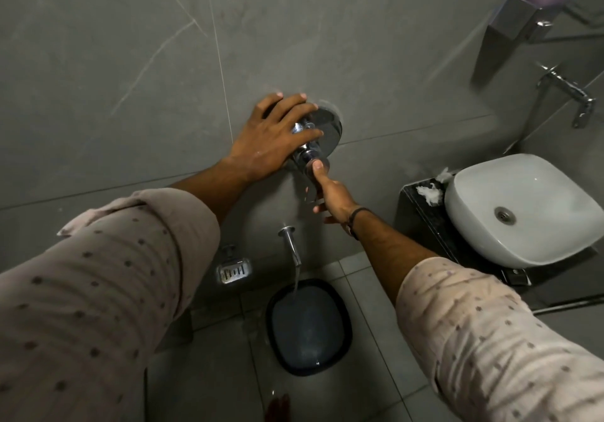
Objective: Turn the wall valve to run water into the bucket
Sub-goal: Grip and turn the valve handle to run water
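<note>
Head view: looks steeply down from above the wall valve (318,134), close to it.
Facing: the grey wall, floor below.

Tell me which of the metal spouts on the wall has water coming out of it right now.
The short spout low on the wall, directly above the dark bucket. A stream falls from it; the tap upper right shows none.

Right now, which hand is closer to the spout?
Right. The right hand hangs just above the spout, thumb on the wall valve; the left hand grips the valve higher up.
</note>
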